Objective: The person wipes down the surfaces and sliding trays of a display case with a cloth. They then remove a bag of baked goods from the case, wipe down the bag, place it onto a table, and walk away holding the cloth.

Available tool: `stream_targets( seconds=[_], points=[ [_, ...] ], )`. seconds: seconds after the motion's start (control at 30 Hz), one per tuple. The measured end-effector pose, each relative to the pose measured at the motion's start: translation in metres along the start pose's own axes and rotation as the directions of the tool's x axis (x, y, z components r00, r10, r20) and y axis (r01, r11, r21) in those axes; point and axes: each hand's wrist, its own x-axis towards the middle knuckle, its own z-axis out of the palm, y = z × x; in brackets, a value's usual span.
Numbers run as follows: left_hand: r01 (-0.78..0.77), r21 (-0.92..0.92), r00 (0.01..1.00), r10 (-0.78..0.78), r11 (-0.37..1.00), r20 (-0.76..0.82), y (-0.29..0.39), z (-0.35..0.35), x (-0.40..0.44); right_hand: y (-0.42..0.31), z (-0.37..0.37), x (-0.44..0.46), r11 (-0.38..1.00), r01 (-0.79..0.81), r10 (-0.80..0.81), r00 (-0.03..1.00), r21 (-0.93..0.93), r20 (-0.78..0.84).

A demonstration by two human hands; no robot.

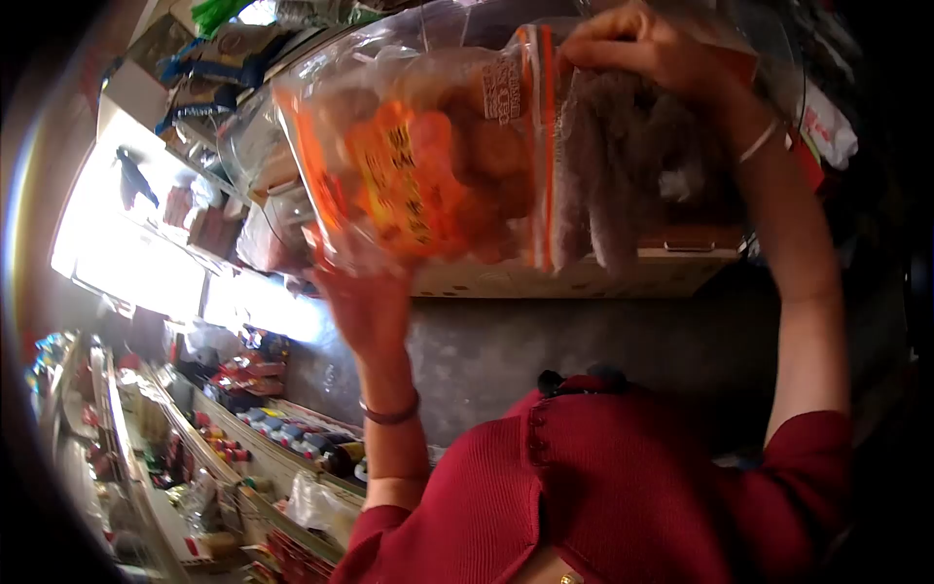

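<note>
A clear plastic bag [418,185] with orange and yellow print and orange edge stripes is held up in front of me. Rounded brownish-orange pieces show through it; their kind cannot be made out. My left hand [365,302] grips the bag's lower left part, its fingertips partly hidden by the plastic. At the upper right edge of the bag, my right hand [637,49] is closed, with thumb and fingers pressed together at the striped edge. Just below my right hand is a greyish-brown fuzzy mass [623,156], seemingly behind clear plastic.
Behind the bag stands a counter or cabinet [574,279] loaded with packed goods. Shelves with bottles [292,428] and packets run along the lower left. A bright window [126,224] is at the left. Grey floor [467,341] lies between me and the counter.
</note>
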Motion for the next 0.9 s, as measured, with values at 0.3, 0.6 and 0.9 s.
stream_targets(
  seconds=[0.3,0.6,0.9],
  points=[
    [-0.052,0.036,0.997,0.05,0.998,0.051,-0.058,-0.01,-0.003,0.027,0.086,-0.036,0.84,-0.08,0.125,0.991,0.537,-0.048],
    [-0.078,0.036,0.995,0.076,0.996,0.063,-0.032,0.004,-0.001,0.017,0.055,-0.06,0.996,0.059,-0.077,0.935,-0.062,-0.345],
    [-0.194,0.065,0.968,0.181,0.979,0.175,-0.043,0.053,0.006,-0.022,0.18,-0.051,0.898,0.301,-0.417,0.813,-0.321,-0.405]
  ],
)
